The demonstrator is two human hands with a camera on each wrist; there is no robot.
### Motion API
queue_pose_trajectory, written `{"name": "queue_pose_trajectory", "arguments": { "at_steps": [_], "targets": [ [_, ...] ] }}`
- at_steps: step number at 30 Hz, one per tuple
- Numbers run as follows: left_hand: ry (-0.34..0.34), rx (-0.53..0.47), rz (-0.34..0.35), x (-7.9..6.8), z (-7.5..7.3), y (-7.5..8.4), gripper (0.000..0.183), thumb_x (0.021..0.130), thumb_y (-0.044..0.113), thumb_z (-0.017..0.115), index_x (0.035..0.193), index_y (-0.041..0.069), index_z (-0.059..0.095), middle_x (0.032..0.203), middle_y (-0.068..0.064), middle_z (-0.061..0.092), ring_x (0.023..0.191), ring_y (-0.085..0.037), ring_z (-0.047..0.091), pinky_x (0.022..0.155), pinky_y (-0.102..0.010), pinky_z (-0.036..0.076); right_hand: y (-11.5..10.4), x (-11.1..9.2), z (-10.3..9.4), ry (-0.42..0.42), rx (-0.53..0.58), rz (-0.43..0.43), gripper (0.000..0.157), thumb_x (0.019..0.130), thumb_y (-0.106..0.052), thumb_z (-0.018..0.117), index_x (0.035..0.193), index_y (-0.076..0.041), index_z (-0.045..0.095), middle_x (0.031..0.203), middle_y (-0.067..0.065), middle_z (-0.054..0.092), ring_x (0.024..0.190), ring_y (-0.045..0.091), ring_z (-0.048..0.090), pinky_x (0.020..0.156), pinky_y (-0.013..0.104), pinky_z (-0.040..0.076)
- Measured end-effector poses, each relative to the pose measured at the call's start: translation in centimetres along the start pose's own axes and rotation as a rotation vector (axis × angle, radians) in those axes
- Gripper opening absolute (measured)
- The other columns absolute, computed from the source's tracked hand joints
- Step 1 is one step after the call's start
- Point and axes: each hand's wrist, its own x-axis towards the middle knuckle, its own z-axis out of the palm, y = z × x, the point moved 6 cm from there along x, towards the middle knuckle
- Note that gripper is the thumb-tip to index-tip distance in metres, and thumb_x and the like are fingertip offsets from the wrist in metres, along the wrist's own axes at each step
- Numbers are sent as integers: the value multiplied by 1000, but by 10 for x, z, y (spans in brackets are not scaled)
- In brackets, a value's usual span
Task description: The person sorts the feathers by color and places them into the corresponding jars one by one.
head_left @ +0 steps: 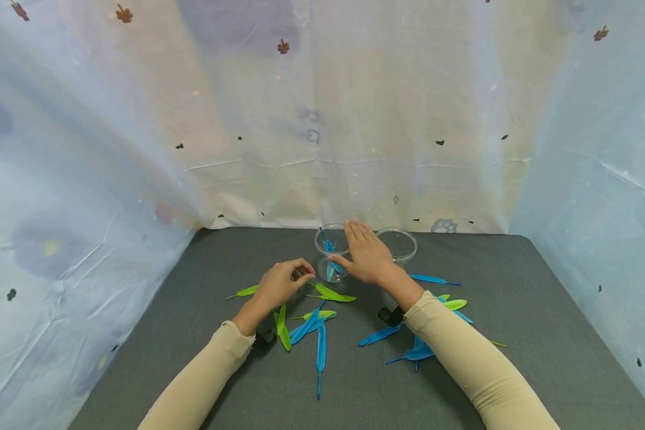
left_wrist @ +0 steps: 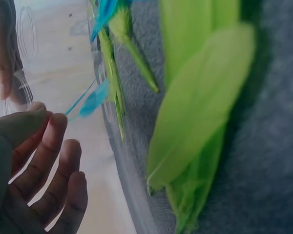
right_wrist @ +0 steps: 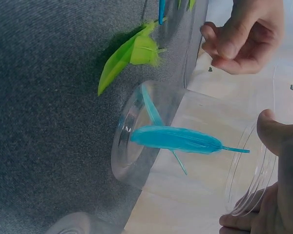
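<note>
With right hand (head_left: 368, 255) spread against the rim of a clear jar (right_wrist: 200, 175) containing blue feathers (right_wrist: 178, 138), and left hand (head_left: 279, 283) loosely curled, seemingly unladen, near it, looks partway through filling, next probably needing a light pinch on one loose feather (head_left: 321, 349).

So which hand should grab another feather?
Probably the left hand: it looks empty and is close to some green feathers, while the right hand is holding the jar.

smooth glossy plastic jar (right_wrist: 200, 117), matt cloth (right_wrist: 49, 122)
</note>
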Motion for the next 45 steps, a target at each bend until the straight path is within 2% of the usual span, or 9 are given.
{"name": "queue_pose_trajectory", "arguments": {
  "at_steps": [10,15,21,34,45],
  "targets": [
    [-155,8,-13,-9,15,2,6,103,33,76,104,28,76,95,13,73,82,-5,67,71,-32,58,1,0,0,-13,8,0,100,108,-68,46,171,2,12,178,20,16,166,34,14,135,47,7],
    [-205,5,7,-15,21,4,8,102,36,77,102,27,76,91,15,72,79,-3,66,70,-31,58,0,-1,0,-13,19,-3,99,108,-67,47,170,2,12,178,21,16,166,34,14,135,47,6],
    [-262,-12,-12,-19,28,3,13,101,39,78,103,26,77,88,16,72,72,-1,64,65,-28,55,0,-1,0,-16,22,0,99,108,-67,47,171,2,13,178,20,15,166,34,14,135,46,6],
    [-282,29,22,-21,34,14,20,101,42,77,97,23,75,81,15,66,63,-5,58,58,-27,49,0,-1,0,-21,34,-5,98,109,-66,47,171,2,13,178,21,14,166,35,14,135,45,5],
    [-289,56,10,-22,36,18,22,101,43,77,91,24,72,75,13,62,59,-7,54,53,-27,44,-1,-2,-1,-13,35,-9,98,109,-65,49,170,3,15,178,21,15,166,35,14,135,45,5]
  ]
}}
